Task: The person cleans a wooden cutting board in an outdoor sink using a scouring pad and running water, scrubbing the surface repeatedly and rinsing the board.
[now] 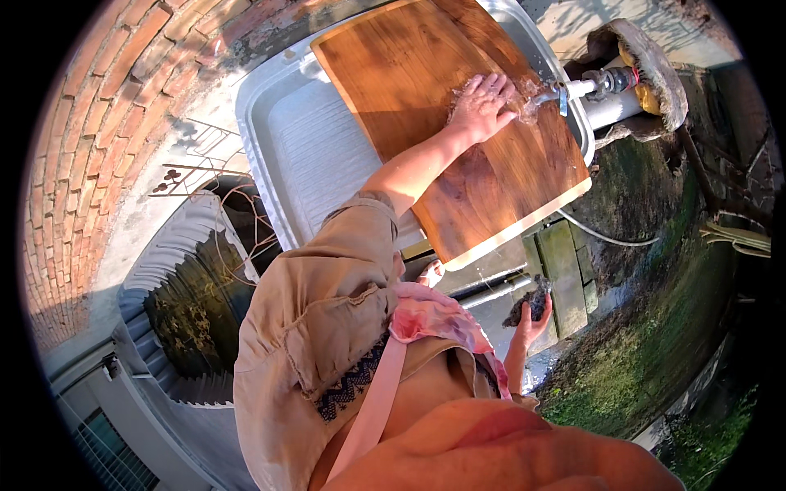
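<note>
A large brown wooden cutting board point(483, 196) lies wet and slanted across a pale sink point(299, 147). My left hand point(485, 106) rests flat on its upper part, fingers outstretched, beside the splashing water. From the right, a metal tap point(585, 86) pours a stream onto the board near my fingertips. Lower down and to the right, off the board's near edge, my right hand point(536, 323) is closed around a dark, matted scouring pad point(524, 303). Part of that hand's grip is hidden behind the pad.
A brick wall point(90, 164) rises at the left. Near the sink's left side stand a bent metal wire rack point(237, 204) and corrugated sheeting point(147, 303). A thin hose point(610, 236) curves over mossy ground point(630, 352) at the right. Stone slabs point(557, 278) lie below the board.
</note>
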### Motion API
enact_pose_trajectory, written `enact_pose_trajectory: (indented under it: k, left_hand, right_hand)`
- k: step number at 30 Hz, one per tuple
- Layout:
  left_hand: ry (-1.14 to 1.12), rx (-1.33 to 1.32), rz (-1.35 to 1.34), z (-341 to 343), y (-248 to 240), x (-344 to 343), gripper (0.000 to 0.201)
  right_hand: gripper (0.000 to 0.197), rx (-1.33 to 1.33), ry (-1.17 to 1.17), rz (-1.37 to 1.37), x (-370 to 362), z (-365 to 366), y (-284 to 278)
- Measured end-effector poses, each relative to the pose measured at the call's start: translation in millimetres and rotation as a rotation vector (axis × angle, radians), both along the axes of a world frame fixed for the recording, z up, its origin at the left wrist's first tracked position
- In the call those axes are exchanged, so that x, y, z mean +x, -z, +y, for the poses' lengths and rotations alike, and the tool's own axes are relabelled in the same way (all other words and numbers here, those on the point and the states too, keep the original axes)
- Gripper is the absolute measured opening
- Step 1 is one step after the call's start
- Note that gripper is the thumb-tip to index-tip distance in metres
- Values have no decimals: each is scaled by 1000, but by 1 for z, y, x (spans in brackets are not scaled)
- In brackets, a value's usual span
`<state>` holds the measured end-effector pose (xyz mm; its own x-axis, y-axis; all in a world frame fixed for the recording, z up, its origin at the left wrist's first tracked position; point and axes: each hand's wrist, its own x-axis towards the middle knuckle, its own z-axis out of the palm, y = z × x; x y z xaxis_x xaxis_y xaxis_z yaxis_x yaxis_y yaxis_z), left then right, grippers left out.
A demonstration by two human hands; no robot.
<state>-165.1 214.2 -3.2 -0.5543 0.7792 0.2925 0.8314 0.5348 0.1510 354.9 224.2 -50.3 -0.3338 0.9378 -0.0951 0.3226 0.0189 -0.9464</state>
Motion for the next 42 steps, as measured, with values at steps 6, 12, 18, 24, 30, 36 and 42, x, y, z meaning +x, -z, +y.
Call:
enact_pose_trajectory:
  k: [6,12,18,24,30,36,42]
  left_hand:
    - [-685,277,66,-226,-2,-122,83]
    - [-45,150,-100,-150,-10,55,86]
    - [453,29,-200,-55,-6,70,79]
    - [-66,-12,75,-162,-35,-120,72]
    - [164,-123,-41,-171,-57,-34,67]
    - [533,-32,-211,-116,-33,160,82]
    - [960,72,-102,23,4,169,76]
  right_hand:
    - [65,-32,-43,13,-8,1,-10]
    - [65,-21,-38,47,-2,8,6]
    - [64,-22,-46,32,1,11,-4]
    - [64,-16,46,-36,42,0,-10]
    - [62,-73,120,-18,44,-24,-15]
    - [60,-50,105,1,21,-19,-16]
    - [61,-81,82,47,25,-9,-6]
